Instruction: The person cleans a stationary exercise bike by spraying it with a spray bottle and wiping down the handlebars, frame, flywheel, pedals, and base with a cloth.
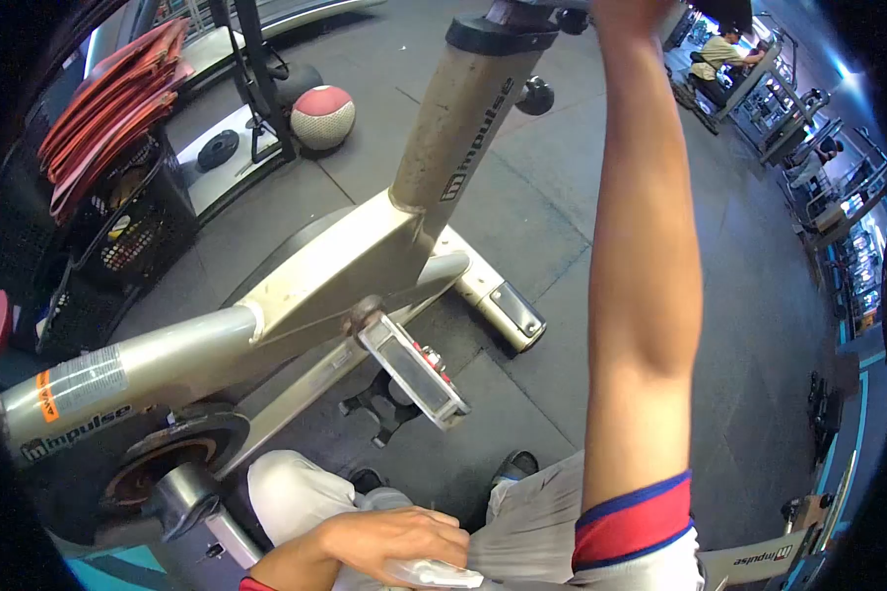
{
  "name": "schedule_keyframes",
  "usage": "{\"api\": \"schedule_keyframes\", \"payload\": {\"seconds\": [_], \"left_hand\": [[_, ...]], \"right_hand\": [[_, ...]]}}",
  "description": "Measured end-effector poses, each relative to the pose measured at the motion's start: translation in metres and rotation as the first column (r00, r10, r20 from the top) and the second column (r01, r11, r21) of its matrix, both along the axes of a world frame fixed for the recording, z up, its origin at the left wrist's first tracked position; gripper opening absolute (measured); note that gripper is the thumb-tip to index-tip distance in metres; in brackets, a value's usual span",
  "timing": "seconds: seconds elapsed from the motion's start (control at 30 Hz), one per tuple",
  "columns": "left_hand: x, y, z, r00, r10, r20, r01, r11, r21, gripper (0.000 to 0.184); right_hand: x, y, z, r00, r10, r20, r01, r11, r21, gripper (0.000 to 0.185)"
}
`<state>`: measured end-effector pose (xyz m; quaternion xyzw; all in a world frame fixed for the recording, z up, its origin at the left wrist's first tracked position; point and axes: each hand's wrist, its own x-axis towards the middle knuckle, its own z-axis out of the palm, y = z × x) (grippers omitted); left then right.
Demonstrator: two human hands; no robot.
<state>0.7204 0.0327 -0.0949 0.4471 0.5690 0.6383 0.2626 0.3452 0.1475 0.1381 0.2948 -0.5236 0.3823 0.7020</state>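
Note:
A beige exercise bike with "impulse" lettering stands in front of me, its post leaning up to the top edge and its pedal hanging near the middle. My left hand is low in front of my light trousers, fingers curled round a white, crumpled, cloth-like piece. Past the bike, my right arm reaches straight up; only the start of my right hand shows at the top edge, close to the top of the post. Its fingers are out of frame, so its grip is hidden.
Left, a black crate has red folded sheets stacked above it. A red and white ball rests on the dark floor. At the upper right, a person crouches beside gym machines. Part of another Impulse frame shows lower right.

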Motion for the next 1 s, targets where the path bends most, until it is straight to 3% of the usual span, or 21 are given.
{"api": "schedule_keyframes", "payload": {"seconds": [0.03, 0.1, 0.17, 0.2, 0.27, 0.37, 0.47, 0.5, 0.57, 0.63, 0.67, 0.7, 0.73, 0.77, 0.83, 0.9, 0.93, 1.0], "left_hand": [[0.002, 0.000, 0.001, 1.000, 0.009, 0.004, -0.009, 1.000, -0.002, 0.027], [0.002, -0.001, 0.002, 1.000, -0.002, 0.026, 0.001, 1.000, 0.011, 0.032], [0.003, 0.001, 0.000, 0.999, -0.020, 0.049, 0.019, 1.000, 0.021, 0.038], [0.004, 0.003, -0.001, 0.997, -0.034, 0.065, 0.032, 0.999, 0.028, 0.041], [0.002, 0.005, -0.003, 0.995, -0.056, 0.085, 0.055, 0.998, 0.013, 0.047], [-0.003, 0.010, -0.007, 0.988, -0.091, 0.128, 0.097, 0.994, -0.046, 0.053], [-0.008, 0.014, -0.012, 0.972, -0.154, 0.175, 0.174, 0.979, -0.105, 0.055], [-0.012, 0.014, -0.014, 0.964, -0.201, 0.176, 0.224, 0.966, -0.125, 0.057], [-0.017, 0.016, -0.020, 0.953, -0.248, 0.175, 0.274, 0.950, -0.147, 0.060], [-0.019, 0.018, -0.029, 0.956, -0.241, 0.166, 0.267, 0.951, -0.155, 0.061], [-0.021, 0.021, -0.031, 0.958, -0.226, 0.177, 0.257, 0.950, -0.177, 0.064], [-0.022, 0.023, -0.033, 0.959, -0.211, 0.189, 0.249, 0.947, -0.203, 0.067], [-0.023, 0.025, -0.033, 0.960, -0.194, 0.204, 0.240, 0.943, -0.231, 0.070], [-0.024, 0.026, -0.034, 0.965, -0.178, 0.194, 0.224, 0.943, -0.247, 0.069], [-0.026, 0.028, -0.036, 0.974, -0.150, 0.170, 0.192, 0.944, -0.268, 0.066], [-0.029, 0.028, -0.033, 0.970, -0.147, 0.192, 0.199, 0.935, -0.293, 0.062], [-0.030, 0.029, -0.033, 0.968, -0.147, 0.203, 0.205, 0.931, -0.303, 0.061], [-0.035, 0.032, -0.038, 0.970, -0.168, 0.173, 0.210, 0.943, -0.260, 0.059]], "right_hand": [[0.004, 0.009, -0.014, 0.994, -0.106, -0.007, 0.104, 0.984, -0.142, 0.039], [0.030, 0.031, -0.068, 0.976, -0.035, 0.213, 0.077, 0.978, -0.192, 0.033], [0.043, 0.025, -0.147, 0.925, 0.271, 0.266, -0.187, 0.934, -0.303, 0.033], [0.056, 0.013, -0.193, 0.776, 0.523, 0.354, -0.370, 0.830, -0.417, 0.031], [0.082, -0.026, -0.298, 0.577, 0.349, 0.738, -0.170, 0.935, -0.310, 0.036], [0.134, -0.076, -0.407, 0.542, 0.520, 0.660, -0.337, 0.854, -0.397, 0.051], [0.145, -0.073, -0.504, 0.486, 0.246, 0.839, -0.240, 0.960, -0.142, 0.056], [0.139, -0.068, -0.509, 0.432, 0.250, 0.867, -0.179, 0.965, -0.190, 0.059], [0.113, -0.047, -0.514, 0.356, 0.192, 0.914, -0.255, 0.962, -0.103, 0.074], [0.075, -0.030, -0.544, 0.341, 0.032, 0.940, -0.204, 0.978, 0.041, 0.069], [0.061, -0.019, -0.546, 0.213, 0.018, 0.977, -0.217, 0.976, 0.029, 0.060], [0.036, -0.007, -0.573, 0.177, -0.057, 0.983, -0.231, 0.968, 0.098, 0.054], [0.025, 0.011, -0.584, 0.175, -0.291, 0.941, -0.235, 0.915, 0.327, 0.048], [0.016, 0.028, -0.598, 0.208, -0.361, 0.909, -0.183, 0.898, 0.399, 0.044], [0.027, 0.031, -0.588, 0.237, -0.289, 0.928, -0.086, 0.945, 0.316, 0.040], [0.050, 0.015, -0.591, 0.184, -0.402, 0.897, -0.019, 0.911, 0.413, 0.039], [0.055, 0.005, -0.610, 0.285, -0.438, 0.853, 0.079, 0.897, 0.434, 0.038], [0.070, 0.015, -0.594, 0.248, -0.555, 0.794, -0.012, 0.818, 0.575, 0.038]]}}
